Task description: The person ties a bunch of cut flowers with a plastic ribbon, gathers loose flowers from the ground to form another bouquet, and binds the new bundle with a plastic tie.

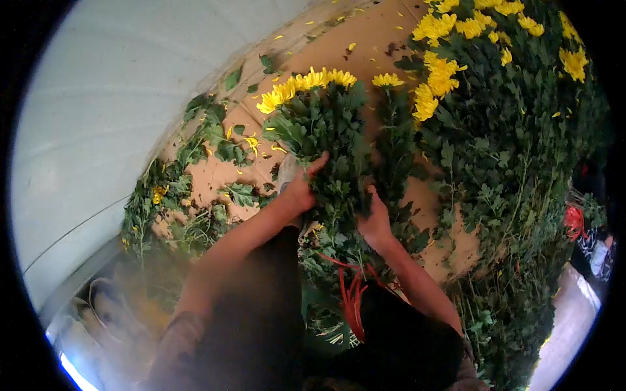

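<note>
A bunch of yellow chrysanthemums with dark green leaves lies in front of me, its blooms at the far end. My left hand is against the bunch's left side, thumb out over the leaves, and its other fingers are hidden. On the right side, my right hand is closed around the leafy stems, with its fingertips partly hidden. A single-bloom stem lies just right of the bunch. Red ties hang near the stem ends, by my lap.
A large pile of yellow chrysanthemums fills the right side. Brown cardboard with loose leaves and petals lies beneath. A pale sheet wall rises on the left. Another red tie bundle is at far right.
</note>
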Demonstrator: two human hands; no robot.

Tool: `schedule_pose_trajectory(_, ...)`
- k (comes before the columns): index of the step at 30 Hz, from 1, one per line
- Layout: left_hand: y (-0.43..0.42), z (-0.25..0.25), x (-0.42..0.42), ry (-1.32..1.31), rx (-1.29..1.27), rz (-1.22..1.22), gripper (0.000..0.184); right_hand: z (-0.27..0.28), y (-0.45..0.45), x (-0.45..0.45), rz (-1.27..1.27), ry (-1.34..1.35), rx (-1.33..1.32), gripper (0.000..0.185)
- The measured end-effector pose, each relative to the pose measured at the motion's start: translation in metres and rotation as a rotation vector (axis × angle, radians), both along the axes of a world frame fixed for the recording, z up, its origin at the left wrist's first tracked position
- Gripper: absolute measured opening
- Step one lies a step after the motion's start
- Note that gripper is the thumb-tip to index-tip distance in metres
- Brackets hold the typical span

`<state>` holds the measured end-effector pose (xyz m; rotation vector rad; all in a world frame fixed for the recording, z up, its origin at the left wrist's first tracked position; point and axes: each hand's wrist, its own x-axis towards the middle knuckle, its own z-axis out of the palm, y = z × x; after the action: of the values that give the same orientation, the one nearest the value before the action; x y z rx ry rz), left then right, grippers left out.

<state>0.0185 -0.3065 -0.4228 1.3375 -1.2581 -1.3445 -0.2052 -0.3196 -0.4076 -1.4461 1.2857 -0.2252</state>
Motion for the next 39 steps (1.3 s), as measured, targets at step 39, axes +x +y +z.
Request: schedule_pose_trajectory(39,-0.016,0.059,0.003,-0.198,0.116,-0.047,0.035,0.064,-0.011,-0.002,0.472,0.292,-0.33,0.051)
